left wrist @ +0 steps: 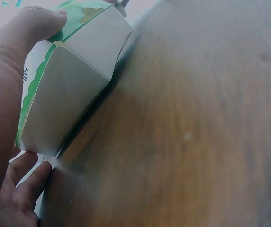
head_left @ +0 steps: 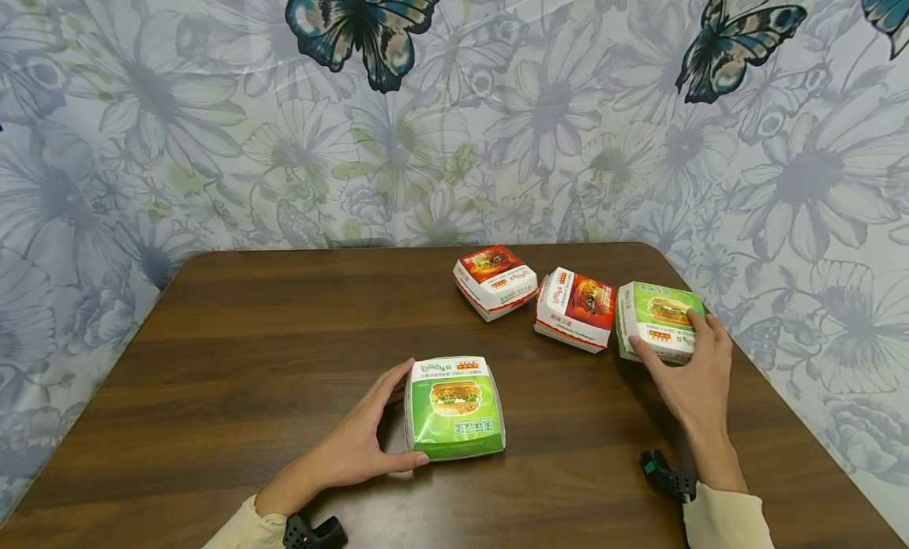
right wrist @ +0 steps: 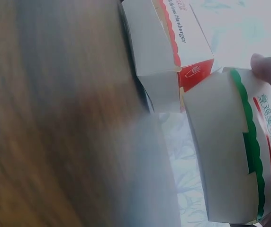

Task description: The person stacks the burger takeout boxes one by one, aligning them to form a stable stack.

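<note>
A green and white hamburger box (head_left: pixel 455 408) sits at the front middle of the table, a burger picture on its lid. My left hand (head_left: pixel 351 446) grips it from the left, thumb at the near corner and fingers along the far side. At the right, my right hand (head_left: pixel 694 379) holds a second green hamburger box (head_left: pixel 662 316), thumb on its left and fingers on its right. In the right wrist view this green box (right wrist: pixel 221 151) shows a white side and a scalloped green edge. Close to its left stands a red and white hamburger box (head_left: pixel 575 308).
Another red and white hamburger box (head_left: pixel 495 281) stands by the table's back edge, beside the first red one. The brown wooden table (head_left: pixel 248 360) ends at a patterned cloth backdrop (head_left: pixel 440 162) with flowers and butterflies.
</note>
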`<state>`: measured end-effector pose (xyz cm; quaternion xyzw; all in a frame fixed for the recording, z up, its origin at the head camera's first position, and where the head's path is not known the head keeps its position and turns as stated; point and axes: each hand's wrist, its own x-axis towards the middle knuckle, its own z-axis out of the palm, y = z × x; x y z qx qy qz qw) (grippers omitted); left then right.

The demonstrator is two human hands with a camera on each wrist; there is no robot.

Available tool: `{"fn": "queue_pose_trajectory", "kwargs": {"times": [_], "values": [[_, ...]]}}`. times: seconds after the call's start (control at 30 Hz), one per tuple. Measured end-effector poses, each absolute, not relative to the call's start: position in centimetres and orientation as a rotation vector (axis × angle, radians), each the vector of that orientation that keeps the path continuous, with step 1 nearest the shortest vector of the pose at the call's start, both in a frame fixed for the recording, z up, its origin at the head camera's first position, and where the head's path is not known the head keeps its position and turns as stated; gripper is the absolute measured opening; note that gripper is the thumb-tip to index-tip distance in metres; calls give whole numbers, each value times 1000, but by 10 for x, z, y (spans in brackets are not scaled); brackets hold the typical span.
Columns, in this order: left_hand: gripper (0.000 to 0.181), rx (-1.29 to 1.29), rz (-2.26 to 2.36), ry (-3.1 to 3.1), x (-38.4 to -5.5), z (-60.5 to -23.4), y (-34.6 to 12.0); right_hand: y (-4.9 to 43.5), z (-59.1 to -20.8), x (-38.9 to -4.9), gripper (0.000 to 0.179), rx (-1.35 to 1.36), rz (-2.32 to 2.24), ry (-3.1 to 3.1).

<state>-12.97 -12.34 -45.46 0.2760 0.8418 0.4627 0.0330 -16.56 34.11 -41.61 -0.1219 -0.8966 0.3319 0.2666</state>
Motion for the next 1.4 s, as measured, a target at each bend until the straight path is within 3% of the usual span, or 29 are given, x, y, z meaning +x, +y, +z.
{"fn": "queue_pose_trajectory", "kwargs": {"times": [0.67, 1.4], "values": [[116, 840, 1430, 2581, -129, -453, -124, 339, -412, -163, 87, -122, 958, -2300], [116, 876, 1416, 2614, -130, -456, -123, 328, -412, -160, 93, 67, 1019, -2358]]}}
